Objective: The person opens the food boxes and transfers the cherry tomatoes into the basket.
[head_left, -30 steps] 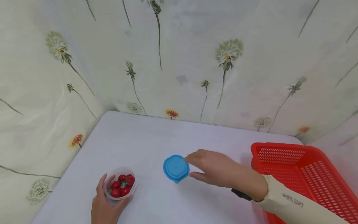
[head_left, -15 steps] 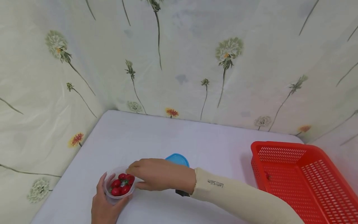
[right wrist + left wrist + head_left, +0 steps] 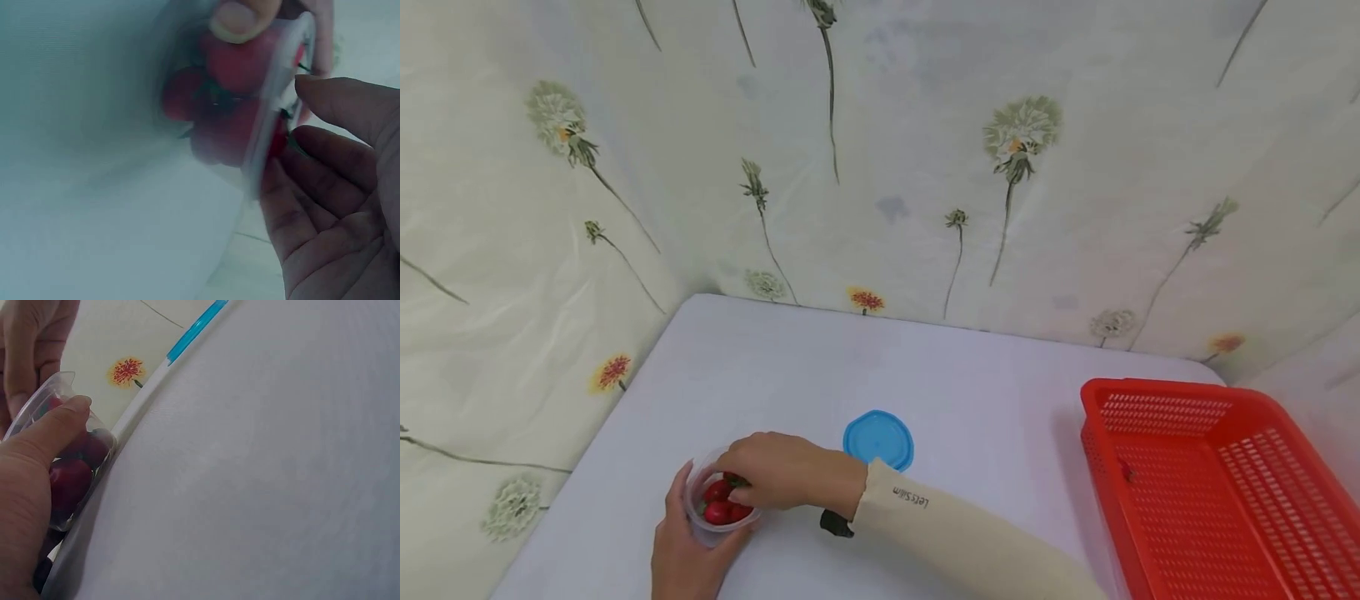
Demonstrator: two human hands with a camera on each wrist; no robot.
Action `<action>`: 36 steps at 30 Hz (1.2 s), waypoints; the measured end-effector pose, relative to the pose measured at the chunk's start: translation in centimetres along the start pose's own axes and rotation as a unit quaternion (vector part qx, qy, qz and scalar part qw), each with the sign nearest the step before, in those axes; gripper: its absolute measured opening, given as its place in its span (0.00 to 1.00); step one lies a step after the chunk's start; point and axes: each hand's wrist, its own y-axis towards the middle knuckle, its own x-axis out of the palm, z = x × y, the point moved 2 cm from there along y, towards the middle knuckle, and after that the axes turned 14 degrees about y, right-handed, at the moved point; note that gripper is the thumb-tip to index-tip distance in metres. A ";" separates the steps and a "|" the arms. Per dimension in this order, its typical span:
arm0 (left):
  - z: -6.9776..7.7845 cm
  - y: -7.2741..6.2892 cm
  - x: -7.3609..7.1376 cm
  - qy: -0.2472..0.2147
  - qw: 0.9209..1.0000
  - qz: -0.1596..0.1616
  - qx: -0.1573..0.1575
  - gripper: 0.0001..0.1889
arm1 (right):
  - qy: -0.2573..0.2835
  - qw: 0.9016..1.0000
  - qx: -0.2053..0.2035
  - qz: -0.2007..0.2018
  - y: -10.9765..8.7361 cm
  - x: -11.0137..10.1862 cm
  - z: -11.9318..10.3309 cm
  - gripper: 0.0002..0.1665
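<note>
A clear plastic tub (image 3: pixel 697 527) with several red cherry tomatoes (image 3: pixel 717 511) stands at the table's left front. My left hand (image 3: pixel 683 550) grips it round the side; in the left wrist view, the thumb (image 3: pixel 59 425) presses its wall. From the right, my right hand (image 3: pixel 778 471) reaches into the tub's mouth. The right wrist view shows its fingers (image 3: pixel 287 212) curled about one tomato (image 3: pixel 279 140) at the rim, the thumb on the other side. The back of the hand hides part of the tub. Behind the right wrist lies a blue lid (image 3: pixel 878 437).
A red plastic basket (image 3: pixel 1180 521) stands at the right, with a small red thing with green on it (image 3: pixel 1126 471) inside, near its left wall. Flower-patterned sheeting (image 3: pixel 887 150) hangs behind the white table (image 3: pixel 970 375) and along its left side.
My right hand has moved left from beside the blue lid to the tub, and its fingers have gone in among the tomatoes. The left hand keeps its grip on the tub.
</note>
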 end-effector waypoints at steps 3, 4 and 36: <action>0.1 0.1 0.0 -0.011 1.000 0.014 0.022 0.65 | -0.007 1.000 -0.001 0.012 0.1 0.4 0.4 0.15; 0.1 0.2 0.0 -0.015 0.999 0.018 0.027 0.65 | -0.011 1.000 -0.003 0.014 0.2 0.5 0.5 0.13; -0.4 0.2 -0.1 -0.015 0.998 0.035 0.042 0.61 | -0.082 0.996 -0.029 0.028 2.5 4.0 0.5 0.14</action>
